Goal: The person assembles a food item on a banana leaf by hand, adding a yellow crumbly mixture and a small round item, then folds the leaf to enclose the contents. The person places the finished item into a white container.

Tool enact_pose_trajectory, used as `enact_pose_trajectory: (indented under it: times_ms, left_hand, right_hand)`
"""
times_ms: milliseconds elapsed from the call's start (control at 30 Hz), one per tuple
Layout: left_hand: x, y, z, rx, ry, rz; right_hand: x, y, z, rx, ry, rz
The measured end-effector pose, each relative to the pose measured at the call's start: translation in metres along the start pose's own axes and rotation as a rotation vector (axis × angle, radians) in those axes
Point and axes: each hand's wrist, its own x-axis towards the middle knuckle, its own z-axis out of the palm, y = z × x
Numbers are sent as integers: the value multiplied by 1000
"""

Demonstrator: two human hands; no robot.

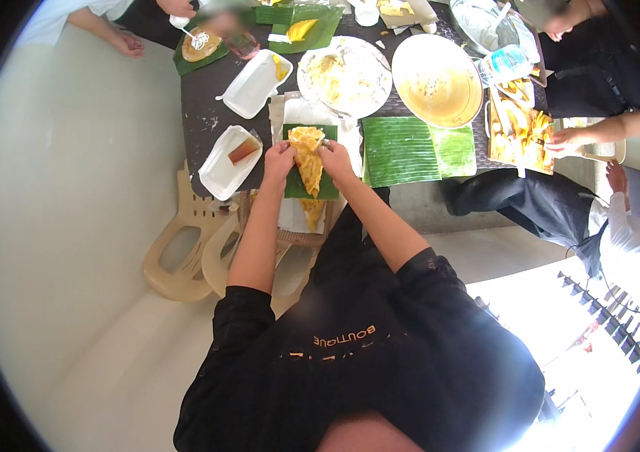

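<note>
Both my hands pinch a folded yellow crepe (308,164), a wedge with its wide end away from me and its tip toward me. My left hand (280,160) grips its left edge near the wide end. Opposite it, my right hand (336,160) has closed on the right edge. A piece of green banana leaf (299,188) lies beneath the crepe. Nearer to me, a second yellow wedge (312,216) rests on white paper. My fingertips are partly hidden by the crepe's edges.
Left of my hands stand two white foam trays (220,170). Beyond are a messy white plate (345,75) and a beige bowl (437,81). Larger banana leaves (401,151) lie to my right. A co-worker's hand (570,142) is beside a food-covered board (519,137); beige chairs (177,260) stand at left.
</note>
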Motion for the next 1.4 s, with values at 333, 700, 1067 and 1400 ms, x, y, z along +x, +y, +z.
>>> enact_pose_trajectory:
  times_ms: [333,700,1067,1400]
  left_hand:
    - [-5,11,2,-265,-157,-17]
    - [-5,10,-17,-365,-507,34]
    - [2,7,-21,-365,-575,48]
    - [5,-5,-20,-400,-570,45]
  right_hand:
    - [6,18,-4,61,-35,-223]
    - [-8,9,-12,177,-229,-282]
    - [-4,-7,-23,251,-375,-75]
    - [-4,-2,-24,-34,-370,-255]
